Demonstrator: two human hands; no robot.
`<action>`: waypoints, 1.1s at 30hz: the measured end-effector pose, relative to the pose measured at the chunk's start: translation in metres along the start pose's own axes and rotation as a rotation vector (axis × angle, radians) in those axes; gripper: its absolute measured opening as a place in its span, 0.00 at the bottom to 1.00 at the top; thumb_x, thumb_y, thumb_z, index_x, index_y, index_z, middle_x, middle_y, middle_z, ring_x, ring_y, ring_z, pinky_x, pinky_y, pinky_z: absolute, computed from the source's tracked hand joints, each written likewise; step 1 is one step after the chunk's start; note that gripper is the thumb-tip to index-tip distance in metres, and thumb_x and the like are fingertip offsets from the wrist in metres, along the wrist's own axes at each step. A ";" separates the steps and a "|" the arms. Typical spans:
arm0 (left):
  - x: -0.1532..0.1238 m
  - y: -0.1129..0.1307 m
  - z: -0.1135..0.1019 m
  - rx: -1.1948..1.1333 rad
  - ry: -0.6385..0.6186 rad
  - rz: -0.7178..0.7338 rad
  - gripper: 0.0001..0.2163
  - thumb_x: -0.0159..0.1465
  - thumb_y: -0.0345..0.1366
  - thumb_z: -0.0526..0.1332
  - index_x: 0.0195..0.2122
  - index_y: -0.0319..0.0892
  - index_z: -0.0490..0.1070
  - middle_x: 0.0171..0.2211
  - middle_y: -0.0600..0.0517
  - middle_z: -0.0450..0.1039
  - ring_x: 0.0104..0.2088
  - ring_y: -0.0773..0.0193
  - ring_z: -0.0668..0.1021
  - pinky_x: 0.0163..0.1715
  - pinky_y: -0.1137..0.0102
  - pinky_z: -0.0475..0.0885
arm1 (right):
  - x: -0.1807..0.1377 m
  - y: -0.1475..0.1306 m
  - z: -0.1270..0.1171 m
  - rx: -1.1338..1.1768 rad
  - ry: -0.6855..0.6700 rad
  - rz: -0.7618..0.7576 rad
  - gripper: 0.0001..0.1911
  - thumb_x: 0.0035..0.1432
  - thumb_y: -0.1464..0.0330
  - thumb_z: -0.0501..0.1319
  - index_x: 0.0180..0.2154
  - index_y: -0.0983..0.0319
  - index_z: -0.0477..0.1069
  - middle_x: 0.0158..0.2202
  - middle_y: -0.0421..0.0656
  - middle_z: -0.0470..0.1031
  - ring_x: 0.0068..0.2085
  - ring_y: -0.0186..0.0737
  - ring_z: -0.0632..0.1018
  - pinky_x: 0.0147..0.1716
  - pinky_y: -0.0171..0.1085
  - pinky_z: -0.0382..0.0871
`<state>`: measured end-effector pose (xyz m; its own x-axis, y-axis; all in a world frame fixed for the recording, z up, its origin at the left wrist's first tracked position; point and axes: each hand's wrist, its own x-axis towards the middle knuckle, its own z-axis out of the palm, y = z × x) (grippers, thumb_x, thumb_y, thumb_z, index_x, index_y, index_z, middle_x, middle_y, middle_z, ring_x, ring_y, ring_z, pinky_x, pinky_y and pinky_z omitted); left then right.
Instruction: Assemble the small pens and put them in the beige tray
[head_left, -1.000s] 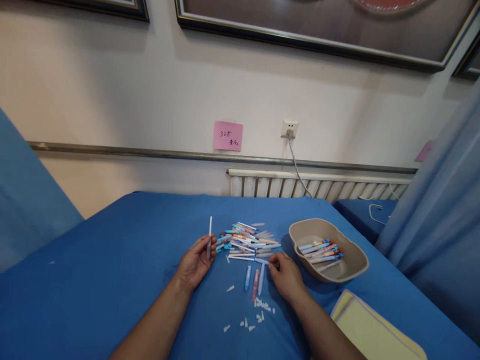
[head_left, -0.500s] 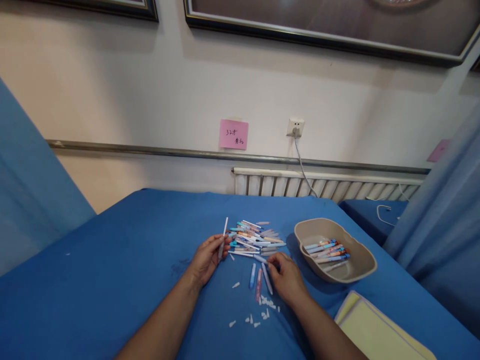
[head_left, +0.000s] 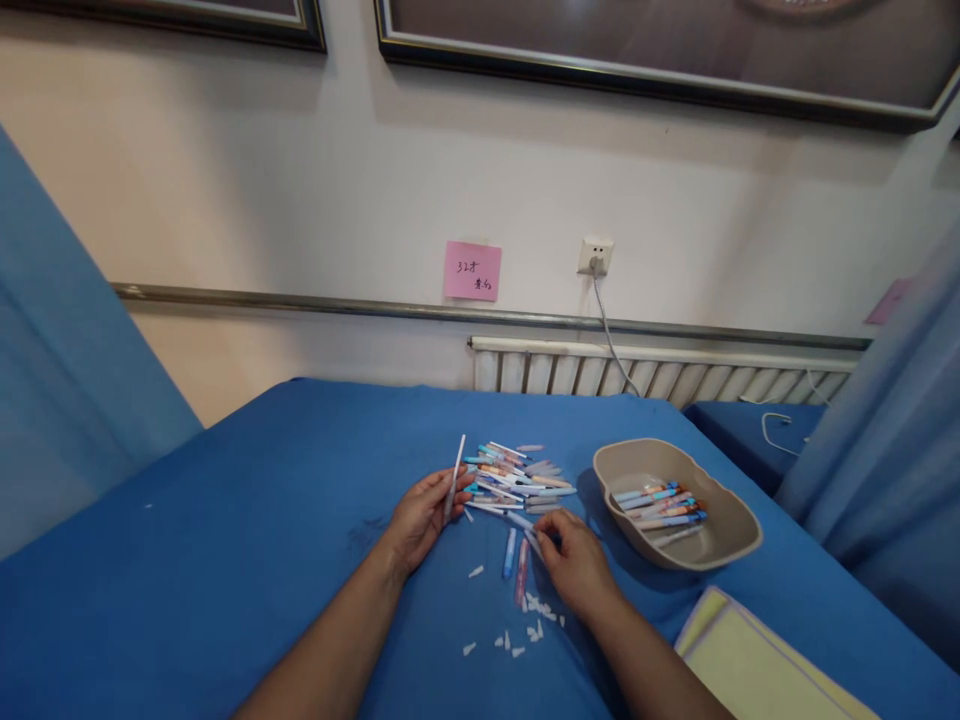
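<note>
On the blue-covered worktop (head_left: pixel 225 520), left of the frame's centre, we see the left hand (head_left: pixel 424 515) lying palm up, its grip pinching a thin white refill (head_left: pixel 455 472) between thumb and fingers. The refill slants up and away, with its far end free above the cloth. Just right of it, touching the fingertips' side, lies the heap of pens (head_left: pixel 517 478), a loose tangle of blue, orange and white sticks at the middle of the frame. Below the heap, a blue piece (head_left: pixel 510 553) and a pink piece (head_left: pixel 520 572) lie side by side on the cloth. Nearer the bottom edge, small white caps (head_left: pixel 525 632) are scattered about. The right hand (head_left: pixel 577 560) rests knuckles up, just right of these pieces, its fingertips down on a pale barrel (head_left: pixel 529 536) at the heap's near edge. We cannot tell whether this grip is closed around the barrel or only pressing on it, because the fingers hide the contact. We judge the step in hand to be the matching of parts, with the refill ready in one hand and a barrel being picked out by the other. Joining them would call for lifting the barrel clear of its neighbours and turning its open end toward the refill's tip. Further right, a beige tray (head_left: pixel 739 545) holds a few whole pens (head_left: pixel 660 503) lying roughly parallel. At the lower right corner a yellow pad (head_left: pixel 757 670) lies near the tray.
</note>
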<state>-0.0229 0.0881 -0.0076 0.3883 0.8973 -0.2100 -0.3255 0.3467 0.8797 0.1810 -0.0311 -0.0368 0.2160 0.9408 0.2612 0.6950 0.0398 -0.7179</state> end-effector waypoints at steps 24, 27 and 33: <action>0.001 -0.004 -0.001 -0.067 -0.002 0.039 0.07 0.60 0.27 0.60 0.40 0.37 0.72 0.35 0.47 0.77 0.25 0.71 0.77 0.24 0.79 0.72 | 0.052 -0.063 0.033 -0.521 -0.277 -0.174 0.12 0.56 0.73 0.55 0.42 0.63 0.71 0.43 0.49 0.75 0.47 0.45 0.72 0.46 0.38 0.60; 0.002 -0.006 -0.003 -0.076 -0.006 0.041 0.07 0.60 0.27 0.60 0.40 0.36 0.72 0.33 0.48 0.77 0.25 0.71 0.77 0.24 0.79 0.72 | 0.059 -0.063 0.037 -0.539 -0.288 -0.153 0.12 0.55 0.71 0.57 0.42 0.64 0.71 0.43 0.50 0.74 0.45 0.45 0.74 0.43 0.37 0.62; 0.005 -0.008 -0.006 -0.093 -0.019 0.041 0.06 0.60 0.26 0.60 0.39 0.36 0.71 0.33 0.47 0.77 0.25 0.71 0.77 0.25 0.78 0.72 | 0.064 -0.058 0.038 -0.582 -0.257 -0.084 0.14 0.58 0.72 0.52 0.46 0.65 0.68 0.44 0.49 0.74 0.43 0.41 0.76 0.39 0.34 0.65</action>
<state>-0.0235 0.0915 -0.0184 0.3887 0.9063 -0.1657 -0.4200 0.3344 0.8437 0.1283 0.0394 -0.0031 0.0234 0.9960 0.0860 0.9766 -0.0043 -0.2149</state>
